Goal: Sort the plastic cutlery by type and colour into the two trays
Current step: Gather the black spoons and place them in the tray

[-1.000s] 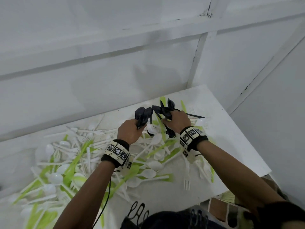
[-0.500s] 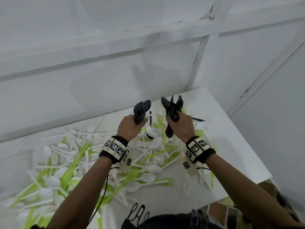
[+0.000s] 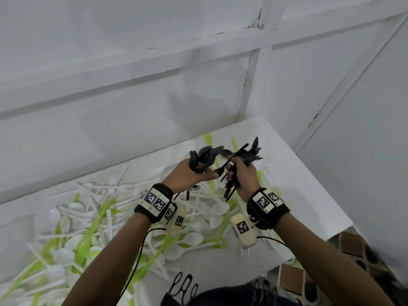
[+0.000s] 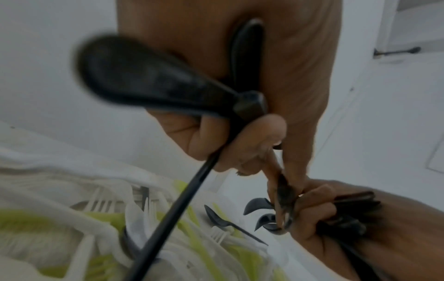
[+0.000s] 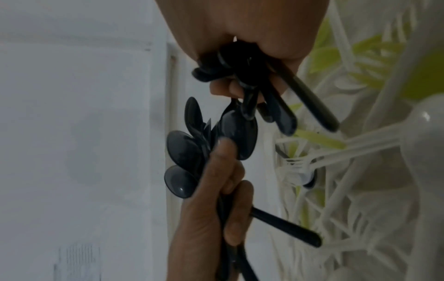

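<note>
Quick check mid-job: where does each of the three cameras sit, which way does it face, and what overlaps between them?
Head: worn on the head, looking forward and down at the table; both forearms, left hand and right hand gripping black cutlery.
Left wrist: looks along the left hand at its black spoon; right hand beyond.
Right wrist: looks along the right hand at its black bundle; left hand beyond.
Shared: all show both hands, plus white and green cutlery.

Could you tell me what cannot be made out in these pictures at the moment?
- The two trays: in no view.
- How many black spoons the left hand grips: overlapping, blurred in both wrist views.
- Right hand bundle: types unclear, fingers cover it.
</note>
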